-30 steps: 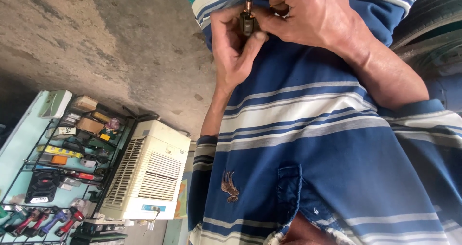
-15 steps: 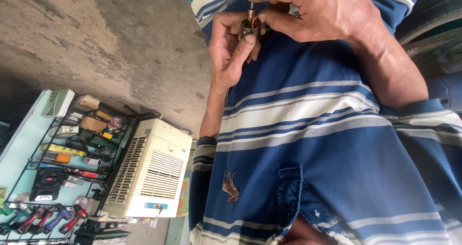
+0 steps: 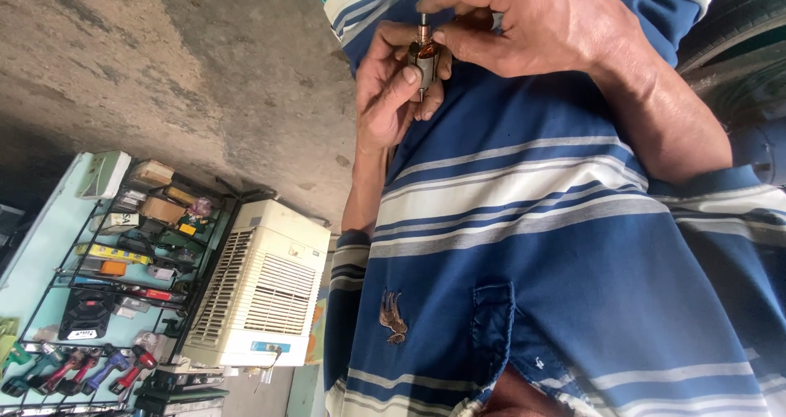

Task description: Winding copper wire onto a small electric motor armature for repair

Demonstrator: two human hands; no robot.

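Where both hands meet, small coppery cylinder (image 3: 424,56), thin steel shaft.

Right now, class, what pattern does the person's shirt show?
The shirt is blue with white and grey horizontal stripes, seen best in the head view.

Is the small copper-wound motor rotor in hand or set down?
In hand: the small copper-wound motor rotor sits in the left hand, with the right hand pinching its metal shaft.

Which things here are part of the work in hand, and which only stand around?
In hand: small motor armature, left hand, right hand.

Standing around: white air cooler, wire shelf rack, power drills, striped shirt.
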